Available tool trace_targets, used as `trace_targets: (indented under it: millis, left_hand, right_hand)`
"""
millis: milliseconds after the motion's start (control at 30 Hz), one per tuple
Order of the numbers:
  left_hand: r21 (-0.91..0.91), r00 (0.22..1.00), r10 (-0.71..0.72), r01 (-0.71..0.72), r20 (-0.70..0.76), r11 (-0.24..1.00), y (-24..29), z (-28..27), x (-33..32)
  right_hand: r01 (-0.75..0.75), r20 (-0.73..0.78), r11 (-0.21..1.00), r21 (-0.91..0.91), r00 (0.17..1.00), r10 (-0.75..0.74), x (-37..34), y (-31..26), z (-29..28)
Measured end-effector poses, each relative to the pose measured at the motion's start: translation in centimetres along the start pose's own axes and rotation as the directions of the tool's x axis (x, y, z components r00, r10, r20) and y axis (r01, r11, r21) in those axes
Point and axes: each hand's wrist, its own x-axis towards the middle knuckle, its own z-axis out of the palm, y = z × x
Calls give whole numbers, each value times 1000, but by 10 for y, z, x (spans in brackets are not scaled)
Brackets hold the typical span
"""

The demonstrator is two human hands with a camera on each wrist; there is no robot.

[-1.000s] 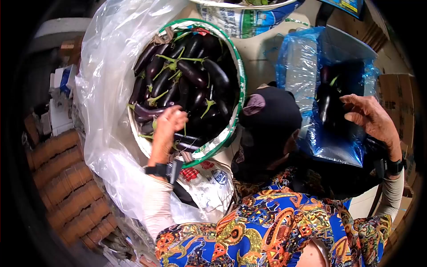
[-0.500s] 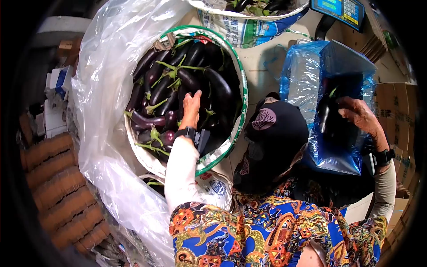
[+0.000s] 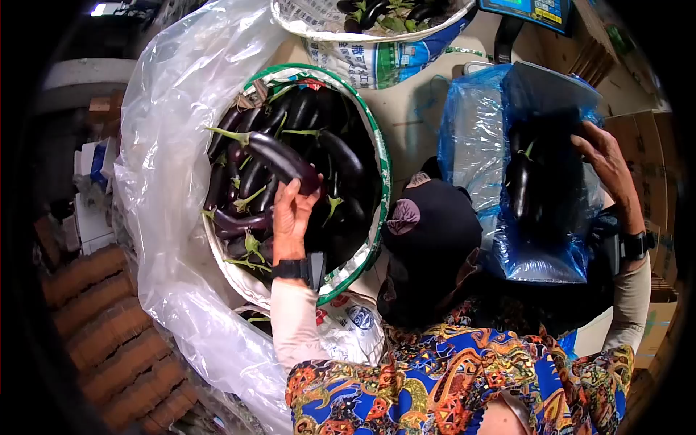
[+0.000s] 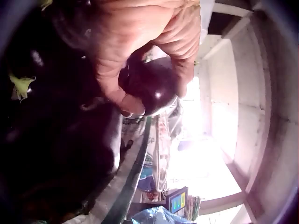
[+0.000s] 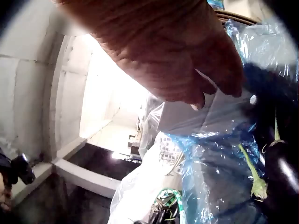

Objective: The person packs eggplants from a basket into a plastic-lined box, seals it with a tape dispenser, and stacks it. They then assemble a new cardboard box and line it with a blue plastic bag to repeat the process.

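Note:
My left hand [image 3: 293,217] grips a dark purple eggplant [image 3: 279,154] by its blunt end, above the heap in the round basket [image 3: 380,156]. Its green stem points away to the upper left. In the left wrist view the thumb and fingers hold the glossy end of that eggplant [image 4: 156,91]. On the other side, my right hand [image 3: 612,170] hovers at the right side of a box lined with blue plastic [image 3: 471,130], fingers loosely bent and nothing in them. Dark eggplants [image 3: 522,185] lie inside the box, partly in shadow.
Clear plastic sheeting [image 3: 163,159] drapes along the basket's left. Another container of eggplants [image 3: 395,36] stands beyond, near a scale display [image 3: 533,9]. A person's capped head [image 3: 435,225] comes between basket and box. Cardboard [image 3: 641,159] stands at right, stacked brown pieces [image 3: 109,312] at left.
My left hand reached farther into the basket, took hold of an eggplant and raised it above the others. The right hand stays by the box, its fingers slightly farther right.

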Motion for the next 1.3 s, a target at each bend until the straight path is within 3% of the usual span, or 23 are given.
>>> trace_targets:
  millis: [100, 167, 267, 367, 433, 500, 533, 567, 633, 667, 700, 733, 767, 800, 900, 1000, 1100, 1133, 1233, 1267, 1300]
  left_hand:
    - [205, 994, 21, -42, 107, 978, 18, 40, -14]
    - [360, 987, 83, -128, 137, 924, 24, 65, -7]
    - [632, 968, 184, -252, 172, 733, 32, 118, 1]
    - [710, 920, 202, -387, 335, 588, 39, 176, 6]
    - [681, 739, 325, -672, 590, 291, 35, 210, 14]
    - [522, 457, 292, -827, 840, -209, 36, 259, 10]
    - [452, 389, 282, -867, 877, -208, 27, 272, 13]
    - [365, 300, 264, -898, 917, -245, 21, 286, 17]
    - [331, 257, 365, -931, 895, -156, 11, 305, 24]
    - [453, 451, 420, -886, 787, 103, 4, 307, 27]
    - [415, 661, 350, -715, 664, 563, 3, 316, 17]
    - [399, 713, 185, -566, 676, 721, 3, 312, 19]
    - [388, 724, 13, -384, 690, 838, 7, 307, 23]
    - [509, 704, -120, -375, 700, 775, 11, 309, 21]
    - [583, 657, -270, -317, 704, 748, 14, 322, 11]
    - [551, 614, -303, -263, 729, 792, 12, 336, 2]
    - [565, 580, -313, -323, 752, 760, 11, 348, 1]
    - [564, 564, -318, -338, 762, 753, 11, 350, 0]
    - [530, 516, -310, -359, 798, 768, 9, 354, 0]
    - [466, 458, -271, -391, 846, 794, 3, 350, 5]
    - [456, 483, -265, -337, 835, 823, 2, 350, 5]
  right_hand:
    - [85, 11, 990, 111, 996, -86, -6, -30, 12]
    - [47, 110, 979, 200, 991, -70, -12, -54, 15]
    - [-16, 293, 939, 345, 952, -92, -16, -73, 20]
    - [-23, 357, 838, 545, 910, -208, -17, -93, 29]
    - [-243, 444, 613, 752, 873, -199, -13, -107, 32]
    - [-351, 512, 412, 841, 764, -393, 5, -99, 47]
    - [-372, 516, 372, 851, 721, -462, 7, -105, 53]
    - [-260, 427, 389, 884, 787, -445, -3, -114, 57]
    - [-229, 433, 432, 872, 771, -466, -5, -109, 52]
    - [-36, 335, 546, 837, 823, -459, -10, -106, 47]
    - [146, 233, 644, 751, 854, -465, -16, -104, 42]
    - [107, 242, 612, 783, 855, -458, -22, -103, 37]
    - [265, 133, 649, 713, 858, -496, -23, -94, 39]
    - [309, 103, 687, 657, 866, -488, -25, -89, 38]
    - [354, 55, 808, 471, 902, -428, -34, -84, 33]
    - [462, -117, 830, 313, 886, -449, -36, -71, 43]
    - [562, -273, 823, 83, 807, -523, -35, -61, 45]
    - [582, -320, 809, 83, 784, -531, -33, -57, 48]
    - [564, -341, 823, 66, 788, -512, -33, -53, 53]
    - [566, -344, 823, 49, 783, -518, -32, -51, 54]
    - [533, -289, 841, 89, 822, -491, -34, -54, 51]
